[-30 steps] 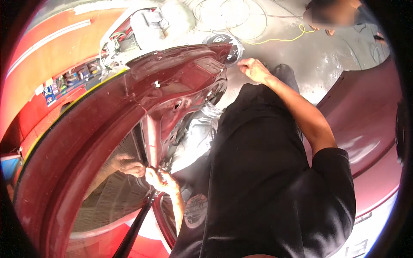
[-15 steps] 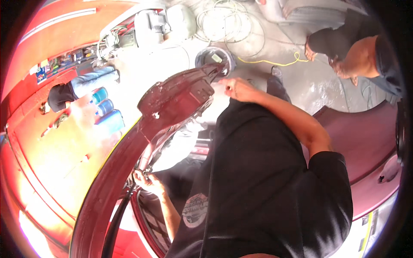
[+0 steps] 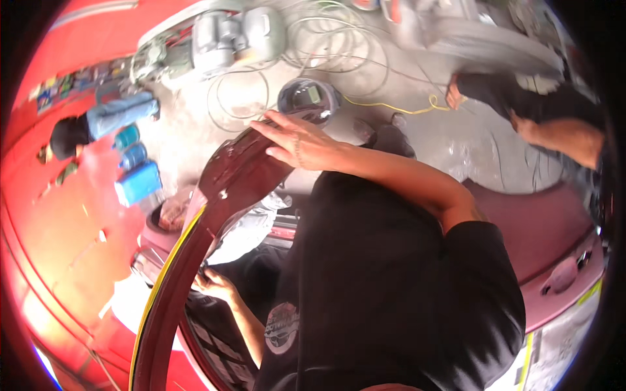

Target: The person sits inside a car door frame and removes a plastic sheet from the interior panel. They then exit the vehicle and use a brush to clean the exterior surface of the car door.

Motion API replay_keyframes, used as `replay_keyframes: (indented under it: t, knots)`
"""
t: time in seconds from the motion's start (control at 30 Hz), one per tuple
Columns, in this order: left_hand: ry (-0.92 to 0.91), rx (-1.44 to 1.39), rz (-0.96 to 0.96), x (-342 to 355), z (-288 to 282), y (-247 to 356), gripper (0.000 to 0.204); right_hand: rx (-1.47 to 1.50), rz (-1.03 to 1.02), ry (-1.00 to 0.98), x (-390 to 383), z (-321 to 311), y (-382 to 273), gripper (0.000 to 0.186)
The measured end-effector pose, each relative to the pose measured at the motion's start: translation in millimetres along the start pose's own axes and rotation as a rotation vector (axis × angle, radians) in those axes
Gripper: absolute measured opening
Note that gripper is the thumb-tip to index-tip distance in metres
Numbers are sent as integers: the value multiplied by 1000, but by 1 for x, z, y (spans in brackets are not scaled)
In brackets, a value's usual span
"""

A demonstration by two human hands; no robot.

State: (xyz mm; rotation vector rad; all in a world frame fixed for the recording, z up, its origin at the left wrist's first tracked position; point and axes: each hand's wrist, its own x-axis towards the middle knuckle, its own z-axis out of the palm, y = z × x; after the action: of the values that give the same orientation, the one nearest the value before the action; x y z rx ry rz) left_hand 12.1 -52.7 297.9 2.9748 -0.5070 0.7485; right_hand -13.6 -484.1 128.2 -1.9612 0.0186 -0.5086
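A long, curved, dark red car body panel [image 3: 225, 195] with a yellow strip along its outer edge rises from the lower left toward the middle. My right hand [image 3: 301, 142] lies on its broad upper end, fingers spread and pointing left. Lower down, my left hand [image 3: 215, 285] is at the panel's inner edge with its fingers bent closed round a small dark part. What that part is, I cannot make out. Behind the panel, a crumpled whitish sheet [image 3: 244, 231] shows between it and my black shirt.
Beyond the panel stands a dark bucket [image 3: 297, 91]. Coiled hoses [image 3: 339, 39] and a yellow cord [image 3: 391, 107] lie on the floor. Another person's bare arm [image 3: 561, 137] shows at right, above a maroon panel [image 3: 528, 234]. At left are another person [image 3: 98, 127] and blue containers [image 3: 138, 182].
My right hand has moved left from the panel's tip onto its broad end, and its fingers have spread. My left hand stays at the inner edge. The whole view has shifted slightly.
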Motion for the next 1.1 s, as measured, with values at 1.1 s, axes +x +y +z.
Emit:
replay_keyframes:
  t: [1.1]
  knots:
    - [-38, -20, -698, -34, 10, 113, 43, 436, -1189, -666, 190, -76, -169, 52]
